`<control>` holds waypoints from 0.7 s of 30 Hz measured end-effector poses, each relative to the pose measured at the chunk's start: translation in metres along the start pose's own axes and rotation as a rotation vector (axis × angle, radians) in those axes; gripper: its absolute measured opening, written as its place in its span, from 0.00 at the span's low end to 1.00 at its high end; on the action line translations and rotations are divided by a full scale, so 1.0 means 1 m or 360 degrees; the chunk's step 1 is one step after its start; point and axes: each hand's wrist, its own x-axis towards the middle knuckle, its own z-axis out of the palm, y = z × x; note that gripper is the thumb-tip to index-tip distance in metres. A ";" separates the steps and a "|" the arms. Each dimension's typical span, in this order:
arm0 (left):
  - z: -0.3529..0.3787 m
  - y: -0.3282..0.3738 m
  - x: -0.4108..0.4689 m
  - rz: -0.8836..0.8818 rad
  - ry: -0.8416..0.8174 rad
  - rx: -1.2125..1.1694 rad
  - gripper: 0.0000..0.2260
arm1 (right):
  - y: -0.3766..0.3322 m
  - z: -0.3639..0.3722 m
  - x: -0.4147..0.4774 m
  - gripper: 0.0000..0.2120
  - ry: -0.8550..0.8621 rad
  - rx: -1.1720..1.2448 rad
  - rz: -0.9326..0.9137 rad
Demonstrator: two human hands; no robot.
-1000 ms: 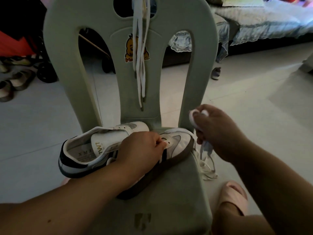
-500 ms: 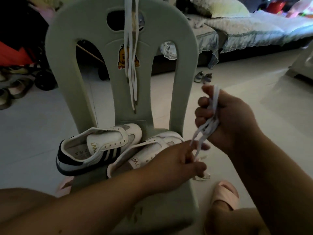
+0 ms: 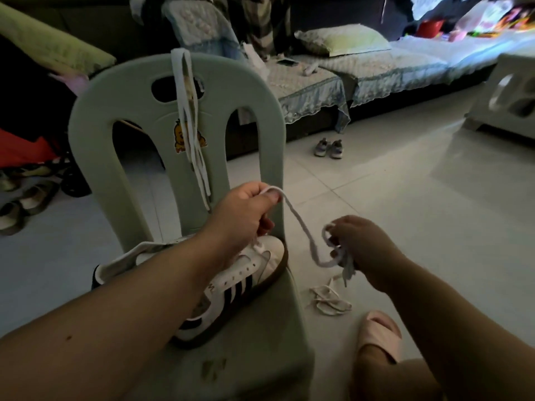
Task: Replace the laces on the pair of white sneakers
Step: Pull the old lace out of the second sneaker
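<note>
Fingers [image 3: 271, 197] of left hand [image 3: 240, 217], right hand [image 3: 357, 241] grip lace [image 3: 301, 227]; forearm [image 3: 139, 302] partly covers chair's [image 3: 115, 96] sneakers [image 3: 250, 273].

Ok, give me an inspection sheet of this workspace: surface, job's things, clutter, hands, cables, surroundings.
Surface: green plastic chair seat.
Job's things: white sneaker on the seat; lace strung between both hands; spare laces draped over the chair back.
Clutter: loose laces on the floor.
Grippers: left hand pinches the lace; right hand grips its bunched end.
Cables: nothing seen.
Surroundings: sofa, small shoes, tiled floor.
</note>
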 end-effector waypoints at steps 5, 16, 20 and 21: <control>0.016 0.038 -0.001 0.0062 -0.0095 -0.0196 0.09 | -0.011 0.011 -0.022 0.06 -0.0187 -0.0295 -0.0184; 0.015 0.091 -0.052 0.0245 -0.0130 0.0039 0.09 | -0.088 -0.016 -0.102 0.09 -0.0053 -0.0269 -0.0678; 0.010 0.099 -0.076 0.0258 -0.0019 0.0051 0.13 | -0.107 -0.041 -0.126 0.08 0.0096 -0.0181 -0.0668; 0.008 0.099 -0.081 0.0240 -0.0013 0.0091 0.13 | -0.111 -0.048 -0.131 0.08 0.0120 -0.0163 -0.0674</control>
